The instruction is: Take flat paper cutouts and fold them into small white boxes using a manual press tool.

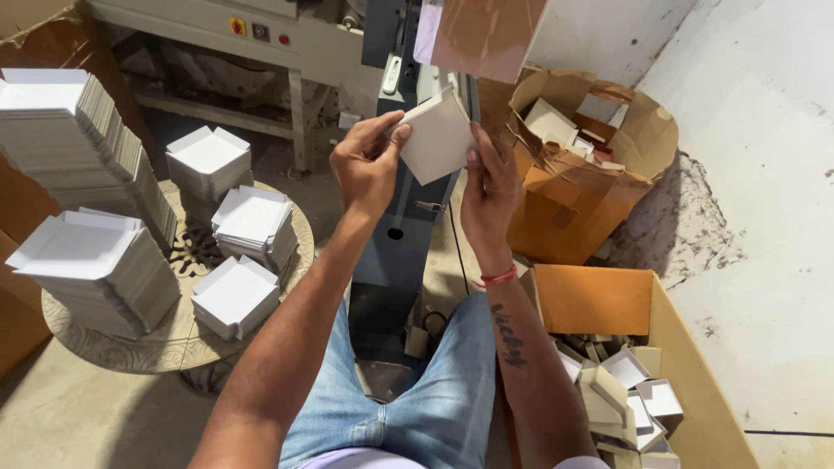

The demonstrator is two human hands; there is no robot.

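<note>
Head | left hand [367, 165], right hand [488, 187] grip clamped on white card [437, 139] | machine [408, 217] behind

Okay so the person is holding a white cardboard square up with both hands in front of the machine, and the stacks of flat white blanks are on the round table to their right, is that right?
Not quite. The stacks of flat white blanks sit on the round table to the person's left, not their right. The rest holds: the head view shows the left hand and right hand holding the white cardboard square up in front of the machine.

Machine column [408, 217] blocks ahead; stacked blanks [104, 269] crowd left.
</note>
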